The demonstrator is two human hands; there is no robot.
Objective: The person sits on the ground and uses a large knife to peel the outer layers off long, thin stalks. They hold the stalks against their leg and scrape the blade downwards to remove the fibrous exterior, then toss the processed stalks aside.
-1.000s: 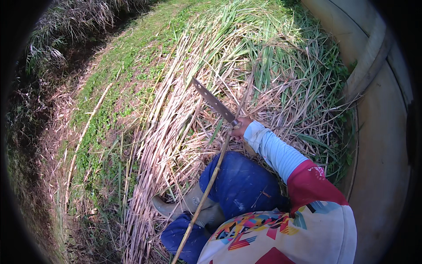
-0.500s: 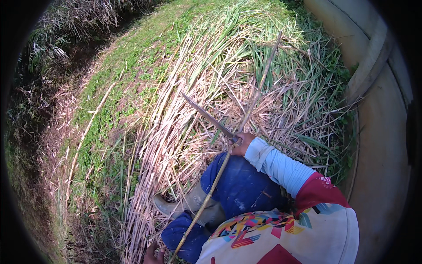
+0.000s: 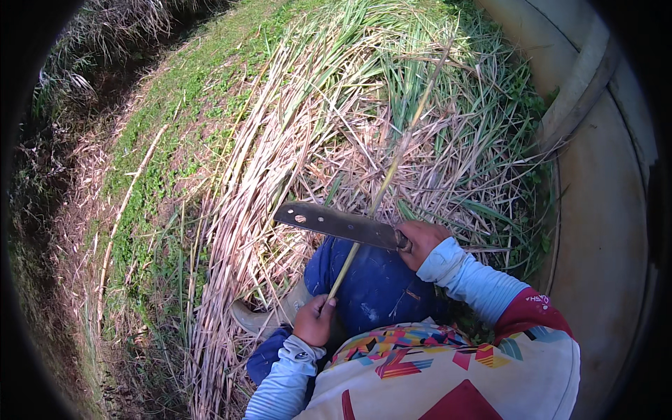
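My left hand (image 3: pixel 315 322) is closed round the lower part of a long, thin yellow-green stalk (image 3: pixel 387 180) in front of my knees. The stalk slants up and away to the right over the cut leaves. In my right hand (image 3: pixel 422 243) is the handle of a broad-bladed knife (image 3: pixel 336 222). Its dark blade points left with the wide face showing, and several small holes run along it. The blade crosses over the stalk above my blue-trousered knee (image 3: pixel 381 287); I cannot tell whether the two touch.
Long dry stalks (image 3: pixel 234 210) lie heaped left of my legs, with green leaves (image 3: pixel 476 140) beyond and to the right. A beige curved wall (image 3: pixel 595 231) with a slanting beam (image 3: pixel 581 98) borders the right. A single pole (image 3: pixel 129 196) lies on the grass; a boot (image 3: pixel 255 318) shows below.
My left hand has come up from the lower edge and now grips the stalk nearer my knee. The knife has turned from nearly edge-on to broad face showing, and my right hand has shifted right.
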